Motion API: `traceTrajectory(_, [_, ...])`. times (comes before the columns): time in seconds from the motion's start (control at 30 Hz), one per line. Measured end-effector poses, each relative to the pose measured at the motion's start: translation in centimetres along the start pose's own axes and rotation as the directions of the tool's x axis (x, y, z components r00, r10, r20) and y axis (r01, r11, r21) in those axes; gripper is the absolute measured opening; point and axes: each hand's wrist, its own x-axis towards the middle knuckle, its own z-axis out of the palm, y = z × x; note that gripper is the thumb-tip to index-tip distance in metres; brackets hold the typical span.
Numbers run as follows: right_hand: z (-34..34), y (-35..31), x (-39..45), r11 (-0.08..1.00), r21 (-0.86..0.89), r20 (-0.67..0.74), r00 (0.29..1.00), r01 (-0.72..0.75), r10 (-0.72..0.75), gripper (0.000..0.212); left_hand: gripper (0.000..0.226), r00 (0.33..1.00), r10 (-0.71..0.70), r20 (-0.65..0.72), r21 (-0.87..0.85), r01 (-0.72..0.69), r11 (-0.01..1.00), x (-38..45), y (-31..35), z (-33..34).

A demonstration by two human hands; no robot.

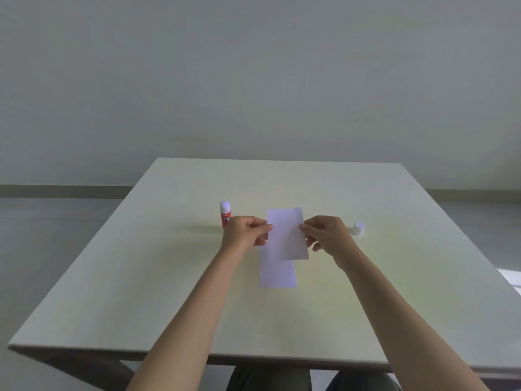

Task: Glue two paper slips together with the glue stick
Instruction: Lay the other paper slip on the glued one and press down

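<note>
Both my left hand [245,231] and right hand [324,234] pinch the upper slip [287,235], aligning it over the lower slip [277,273]; glue stick [225,214] stands aside, seemingly uncapped.

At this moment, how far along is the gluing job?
Glue stick stands uncapped, its cap lying apart on the table, so gluing seems done. Both hands, left and right, hold the upper slip over the lower slip. Pressing and recapping remain.
</note>
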Motion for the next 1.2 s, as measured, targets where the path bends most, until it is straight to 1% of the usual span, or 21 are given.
traceTrajectory(0.07, [0.6, 0.3, -0.1, 0.999, 0.025, 0.003, 1.000, -0.020, 0.020, 0.010, 0.007, 1.000, -0.012, -0.014, 0.026, 0.012, 1.000, 0.1, -0.4, -0.5])
traceTrajectory(0.13, [1.2, 0.4, -0.1, 0.997, 0.055, -0.022, 0.998, -0.050, 0.052, 0.007, 0.007, 0.999, -0.035, -0.041, 0.040, 0.037, 0.999, 0.0, -1.0, -0.8])
traceTrajectory(0.2, [1.7, 0.8, -0.2, 0.994, 0.055, -0.046, 0.995, -0.090, 0.093, 0.008, 0.016, 0.996, -0.070, -0.055, 0.038, 0.072, 0.997, -0.1, -1.6, -1.1])
traceTrajectory(0.23, [2.0, 1.0, -0.2, 0.993, 0.045, -0.051, 0.992, -0.112, 0.115, 0.009, 0.017, 0.995, -0.086, -0.056, 0.041, 0.088, 0.995, -0.2, -1.8, -1.2])
traceTrajectory(0.37, [2.9, 2.0, -0.4, 0.979, 0.032, -0.054, 0.977, -0.204, 0.205, 0.014, 0.007, 0.993, -0.109, -0.046, 0.106, 0.113, 0.988, -0.6, -2.7, -1.5])
traceTrajectory(0.5, [3.5, 2.7, -0.8, 0.968, 0.039, -0.059, 0.966, -0.250, 0.252, 0.010, 0.007, 0.986, -0.169, -0.013, 0.189, 0.168, 0.967, -0.8, -3.0, -1.7])
traceTrajectory(0.7, [3.8, 2.5, -1.1, 0.967, -0.022, -0.080, 0.964, -0.255, 0.253, 0.007, 0.015, 0.986, -0.163, -0.036, 0.232, 0.167, 0.958, -1.0, -2.8, -1.6])
traceTrajectory(1.03, [4.0, 2.4, -1.2, 0.962, -0.146, -0.097, 0.971, -0.232, 0.220, 0.006, 0.013, 0.982, -0.181, -0.057, 0.320, 0.190, 0.928, -0.8, -3.0, -1.4])
traceTrajectory(1.2, [4.2, 2.3, -1.3, 0.952, -0.231, -0.104, 0.978, -0.203, 0.183, 0.015, 0.015, 0.984, -0.170, -0.059, 0.391, 0.180, 0.903, -0.6, -3.2, -1.2])
